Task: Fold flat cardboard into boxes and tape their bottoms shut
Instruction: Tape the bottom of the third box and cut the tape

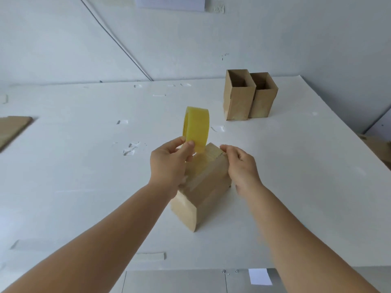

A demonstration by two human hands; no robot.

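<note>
Spanning the room, white table [296, 166] meets white wall [275, 39].

From my remote seat I see only two forearms and two hands of the person. Both forearms are bare all the way to the bottom edge of the picture; no sleeve, cuff or glove shows on either. The left hand [169, 163] has no ring, watch or band that I can make out, and the right hand [241, 166] and its wrist are equally unadorned. The fingernails I can see look short and unpainted. The right forearm is slightly blurred.
</note>
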